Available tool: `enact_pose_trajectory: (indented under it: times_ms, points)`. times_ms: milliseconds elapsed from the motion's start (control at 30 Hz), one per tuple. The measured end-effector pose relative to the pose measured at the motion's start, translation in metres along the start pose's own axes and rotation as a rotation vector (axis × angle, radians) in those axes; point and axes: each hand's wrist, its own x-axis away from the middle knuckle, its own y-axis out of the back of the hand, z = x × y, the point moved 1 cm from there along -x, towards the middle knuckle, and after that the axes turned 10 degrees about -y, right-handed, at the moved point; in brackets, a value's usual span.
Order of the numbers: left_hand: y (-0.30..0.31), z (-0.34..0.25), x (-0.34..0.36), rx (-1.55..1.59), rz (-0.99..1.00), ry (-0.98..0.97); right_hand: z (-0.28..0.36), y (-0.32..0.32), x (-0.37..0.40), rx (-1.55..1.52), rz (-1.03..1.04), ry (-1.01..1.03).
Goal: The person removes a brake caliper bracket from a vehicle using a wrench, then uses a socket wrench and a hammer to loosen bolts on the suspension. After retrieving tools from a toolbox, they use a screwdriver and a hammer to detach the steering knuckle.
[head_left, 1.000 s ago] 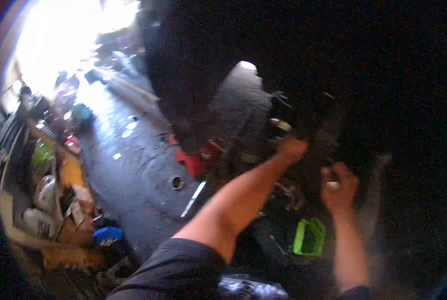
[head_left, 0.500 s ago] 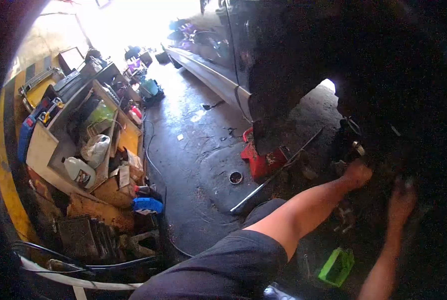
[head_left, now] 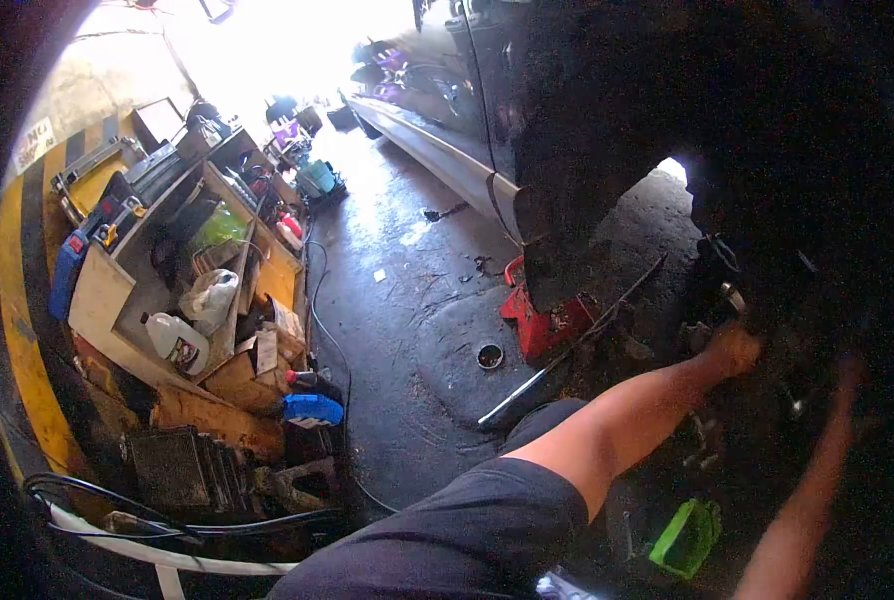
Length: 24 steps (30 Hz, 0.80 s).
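Observation:
My left hand (head_left: 735, 350) is closed, its fingers wrapped round something in the dark wheel area of the vehicle. A shiny metal end (head_left: 733, 296) shows just above that fist. My right hand (head_left: 849, 372) is a dim blur in the shadow at the right, and its fingers cannot be made out. Below the hands, a bright green tray (head_left: 687, 540) lies on the floor. A long metal bar (head_left: 512, 396) slants beside a red jack-like object (head_left: 542, 322). Near them on the floor is a small round cup (head_left: 490, 356).
A vehicle's side sill (head_left: 437, 150) runs along the upper middle. At the left, a wooden shelf (head_left: 102, 290) holds a white jug (head_left: 177, 342) and plastic bags. A blue container (head_left: 313, 408) stands by its corner, near a black cable (head_left: 332, 335) on the floor.
My right hand has moved right and slightly up, deeper into shadow. My left hand keeps its place at the dark part. The whole view has shifted slightly, with the floor things now further right.

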Motion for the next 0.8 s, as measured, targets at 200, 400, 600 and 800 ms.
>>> enact_pose_trajectory:
  times_ms: [200,400,600,800]
  points:
    - [-0.024,0.012,0.000,-0.125,-0.090,-0.023,0.114,0.179,0.112,-0.538,0.026,-0.189]
    - [0.037,-0.024,0.006,0.177,-0.011,0.294,0.033,0.092,0.021,-0.371,0.173,-0.332]
    - [0.015,-0.003,0.015,0.298,-0.074,0.182,0.117,0.189,0.103,-0.567,0.037,-0.205]
    - [0.027,-0.008,0.004,-0.044,0.225,0.056,0.074,0.147,0.021,-0.464,0.129,-0.475]
